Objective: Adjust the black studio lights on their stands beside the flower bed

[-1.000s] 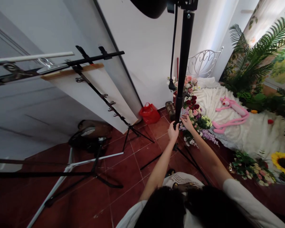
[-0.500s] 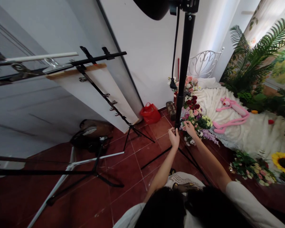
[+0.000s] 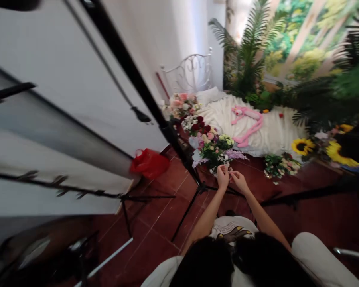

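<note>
My left hand [image 3: 223, 177] and my right hand [image 3: 239, 181] are close together in front of me, both with the fingers pinched. Whatever is between the fingers, if anything, is too small and blurred to make out. Behind them lies a bunch of artificial flowers [image 3: 211, 143] with pink, purple and pale green blooms. To the left of my hands slants the black pole of a light stand [image 3: 131, 75], its tripod legs spread on the floor. A power cord with a black plug [image 3: 141, 115] hangs beside that pole.
A red plastic bag [image 3: 151, 163] sits by the wall. Past the flowers is a cream blanket [image 3: 272, 137] with a pink plush toy [image 3: 248, 119], near a white metal headboard [image 3: 193, 73]. Sunflowers [image 3: 302, 146] and palm leaves stand right. A clipped backdrop stand [image 3: 86, 193] is left.
The view has turned right. My hands have moved away from the light stand's pole and come closer together, now to its right.
</note>
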`<state>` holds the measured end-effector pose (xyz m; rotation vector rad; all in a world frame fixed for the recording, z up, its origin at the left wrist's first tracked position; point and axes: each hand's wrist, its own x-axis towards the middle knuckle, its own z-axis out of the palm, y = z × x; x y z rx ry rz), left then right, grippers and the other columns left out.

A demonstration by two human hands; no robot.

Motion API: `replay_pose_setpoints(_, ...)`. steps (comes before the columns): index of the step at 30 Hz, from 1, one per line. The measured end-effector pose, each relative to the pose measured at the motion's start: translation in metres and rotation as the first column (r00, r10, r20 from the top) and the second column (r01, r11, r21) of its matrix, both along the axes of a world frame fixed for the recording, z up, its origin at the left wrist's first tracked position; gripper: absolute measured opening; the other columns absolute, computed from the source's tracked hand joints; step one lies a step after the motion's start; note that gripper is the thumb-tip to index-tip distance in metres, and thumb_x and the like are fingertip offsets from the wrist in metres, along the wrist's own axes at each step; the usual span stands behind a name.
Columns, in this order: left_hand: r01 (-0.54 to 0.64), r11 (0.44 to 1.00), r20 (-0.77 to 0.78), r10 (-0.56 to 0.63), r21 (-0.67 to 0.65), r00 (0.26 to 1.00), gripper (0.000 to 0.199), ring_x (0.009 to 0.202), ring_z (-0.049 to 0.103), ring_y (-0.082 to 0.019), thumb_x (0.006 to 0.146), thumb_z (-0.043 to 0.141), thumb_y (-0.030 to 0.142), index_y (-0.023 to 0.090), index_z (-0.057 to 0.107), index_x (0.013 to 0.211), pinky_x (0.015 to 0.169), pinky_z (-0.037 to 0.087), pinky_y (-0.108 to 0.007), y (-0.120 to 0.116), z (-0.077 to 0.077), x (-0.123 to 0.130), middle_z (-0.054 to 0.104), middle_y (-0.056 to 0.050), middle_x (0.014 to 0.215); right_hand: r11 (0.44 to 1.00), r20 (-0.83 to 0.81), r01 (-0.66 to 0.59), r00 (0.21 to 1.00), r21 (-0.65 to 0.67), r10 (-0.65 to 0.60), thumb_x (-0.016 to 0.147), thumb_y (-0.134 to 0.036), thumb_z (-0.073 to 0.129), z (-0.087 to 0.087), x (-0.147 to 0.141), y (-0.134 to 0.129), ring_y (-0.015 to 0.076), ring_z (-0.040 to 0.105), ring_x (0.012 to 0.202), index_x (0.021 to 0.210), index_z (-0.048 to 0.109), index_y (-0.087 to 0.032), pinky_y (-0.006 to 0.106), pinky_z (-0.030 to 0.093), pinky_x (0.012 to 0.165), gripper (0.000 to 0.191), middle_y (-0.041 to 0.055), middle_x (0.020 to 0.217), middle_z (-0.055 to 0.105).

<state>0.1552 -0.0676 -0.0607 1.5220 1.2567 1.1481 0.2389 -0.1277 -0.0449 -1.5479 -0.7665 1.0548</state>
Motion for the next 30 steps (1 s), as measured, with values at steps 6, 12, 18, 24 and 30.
replay_pose_setpoints(6,0.403,0.915,0.019,-0.404,0.03,0.915,0.029,0.09,0.059,-0.015,0.089,0.042,0.044,0.017,0.049,0.099,0.083,0.048,-0.031,-0.057,0.004,0.074,0.059,-0.009,0.099,0.907,-0.044,0.421,0.906,-0.018,-0.422,0.064,-0.057,0.06,-0.005,0.044,-0.087,0.016,0.058,0.048,0.081,0.061,-0.021,0.031,0.051,0.052,0.04,0.0002,0.055,0.06)
replay_pose_setpoints(12,0.696,0.715,-0.009,-0.697,0.066,0.717,0.031,0.093,0.059,-0.015,0.09,0.04,0.044,0.017,0.05,0.101,0.086,0.047,-0.033,-0.127,0.012,0.124,0.059,-0.009,0.099,0.722,-0.072,0.69,0.719,-0.042,-0.691,0.063,-0.055,0.06,-0.008,0.061,-0.178,0.0142,0.057,0.048,0.081,0.061,-0.021,0.029,0.05,0.052,0.039,-0.0007,0.056,0.059)
replay_pose_setpoints(18,0.883,0.441,-0.021,-0.893,0.161,0.45,0.034,0.107,0.056,-0.017,0.089,0.043,0.042,0.019,0.053,0.112,0.096,0.043,-0.035,-0.17,0.025,0.159,0.06,-0.009,0.113,0.558,-0.178,0.828,0.543,-0.046,-0.821,0.075,-0.051,0.052,0.006,0.06,-0.224,0.0149,0.062,0.054,0.089,0.061,-0.02,0.029,0.053,0.057,0.035,0.0014,0.062,0.063)
replay_pose_setpoints(24,0.942,0.307,-0.041,-0.948,0.132,0.315,0.041,0.114,0.054,-0.019,0.091,0.04,0.043,0.017,0.049,0.122,0.099,0.041,-0.036,-0.183,0.024,0.182,0.058,-0.012,0.122,0.458,-0.575,0.879,0.309,-0.132,-0.758,0.091,-0.046,0.037,0.023,0.071,-0.238,0.0137,0.066,0.062,0.09,0.061,-0.015,0.027,0.055,0.064,0.039,0.0066,0.072,0.069)
replay_pose_setpoints(30,0.954,0.27,-0.108,-0.953,0.131,0.285,0.04,0.111,0.056,-0.02,0.091,0.039,0.04,0.017,0.049,0.122,0.096,0.044,-0.035,-0.181,0.019,0.186,0.059,-0.012,0.12,0.41,-0.453,0.905,0.32,-0.112,-0.832,0.072,-0.039,0.069,0.022,0.087,-0.238,0.0109,0.061,0.056,0.072,0.057,-0.017,0.023,0.052,0.063,0.025,0.0012,0.063,0.064)
